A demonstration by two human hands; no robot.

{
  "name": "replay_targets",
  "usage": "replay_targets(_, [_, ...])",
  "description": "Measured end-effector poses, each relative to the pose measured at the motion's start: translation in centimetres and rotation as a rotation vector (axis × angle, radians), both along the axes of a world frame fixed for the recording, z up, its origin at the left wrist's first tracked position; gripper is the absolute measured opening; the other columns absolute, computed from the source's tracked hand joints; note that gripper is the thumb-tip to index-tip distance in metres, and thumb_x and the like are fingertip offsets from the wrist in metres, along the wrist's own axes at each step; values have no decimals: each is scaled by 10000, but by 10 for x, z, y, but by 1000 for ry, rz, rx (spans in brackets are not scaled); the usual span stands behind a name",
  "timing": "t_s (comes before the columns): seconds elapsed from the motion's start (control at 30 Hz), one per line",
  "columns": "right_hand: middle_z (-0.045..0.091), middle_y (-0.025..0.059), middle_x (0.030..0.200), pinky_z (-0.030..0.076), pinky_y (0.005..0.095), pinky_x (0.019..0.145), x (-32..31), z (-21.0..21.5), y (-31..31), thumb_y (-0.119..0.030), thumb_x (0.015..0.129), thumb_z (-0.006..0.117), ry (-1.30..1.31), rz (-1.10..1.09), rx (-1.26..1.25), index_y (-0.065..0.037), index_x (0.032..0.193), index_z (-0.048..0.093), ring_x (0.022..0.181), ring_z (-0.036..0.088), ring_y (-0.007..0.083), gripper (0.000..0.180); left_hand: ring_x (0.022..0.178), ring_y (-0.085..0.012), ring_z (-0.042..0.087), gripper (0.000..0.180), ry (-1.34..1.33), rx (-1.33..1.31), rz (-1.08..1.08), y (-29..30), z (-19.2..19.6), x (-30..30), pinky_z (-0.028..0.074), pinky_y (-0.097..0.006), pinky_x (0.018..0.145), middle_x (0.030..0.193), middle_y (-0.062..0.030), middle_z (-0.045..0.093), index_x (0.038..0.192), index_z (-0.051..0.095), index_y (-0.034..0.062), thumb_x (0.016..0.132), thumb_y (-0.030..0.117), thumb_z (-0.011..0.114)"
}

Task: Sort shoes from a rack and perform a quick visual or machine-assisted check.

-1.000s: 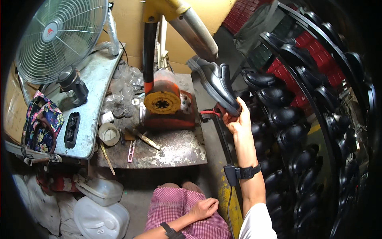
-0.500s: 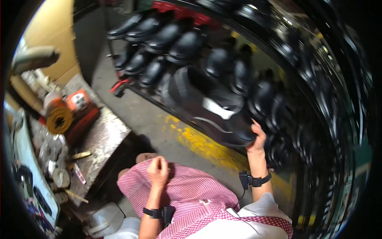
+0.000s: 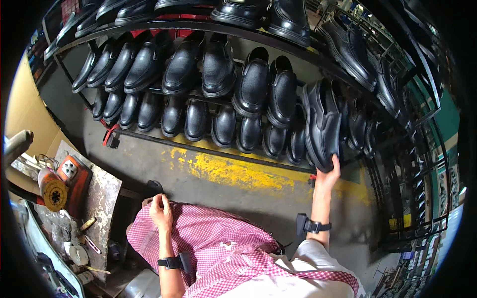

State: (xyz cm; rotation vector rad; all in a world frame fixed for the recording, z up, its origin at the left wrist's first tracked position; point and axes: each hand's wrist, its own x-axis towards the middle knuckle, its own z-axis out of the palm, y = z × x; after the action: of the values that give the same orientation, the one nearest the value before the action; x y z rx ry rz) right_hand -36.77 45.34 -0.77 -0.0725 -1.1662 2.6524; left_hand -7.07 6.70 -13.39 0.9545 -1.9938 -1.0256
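I am extending the right hand [image 3: 328, 174], its fingers pinching the near end of a black shoe [image 3: 323, 126], which is standing nearly upright in the view at the right-hand part of the black rack [image 3: 164, 24], before the shelved shoes [image 3: 251, 89]; I cannot tell whether it is touching them. I am positioning the left hand [image 3: 161, 212] by the checked apron [image 3: 223, 228], its fingers curling together into a loose fist. At lower left, the table [image 3: 107, 193] is carrying an orange machine [image 3: 77, 184], well apart from the black shoe.
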Motion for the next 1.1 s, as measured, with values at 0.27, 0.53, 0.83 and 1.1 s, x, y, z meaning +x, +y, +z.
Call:
replay_targets(0.27, [620,132,718,426,262,395,-46,61,-72,-549,836,515,-295,-141,1044,-66,1282,458,432,534,171,660,621,-167,597,124,41,11,48,2,8,9,468,-275,592,706,-108,617,874,599,-9,865,107,555])
replay_targets(0.53, [615,135,846,457,251,424,-14,49,-135,-458,841,578,-172,297,752,-125,1413,227,557,602,153,750,610,-180,580,101,24,-67,44,7,13,-1,463,-284,594,694,-110,601,848,609,6,845,98,570])
replay_targets(0.83, [646,90,990,471,367,604,-44,9,-124,-295,820,585,-241,368,-40,-89,1054,592,796,631,264,312,555,-226,579,85,63,-33,129,6,17,5,461,-314,544,647,-126,578,817,606,18,809,100,588])
replay_targets(1.1, [587,180,838,421,319,484,-45,-106,-31,-457,839,429,439,508,539,69,988,554,571,506,236,561,643,-286,620,119,82,-22,12,7,23,4,494,-345,576,730,-143,606,848,607,25,794,129,584])
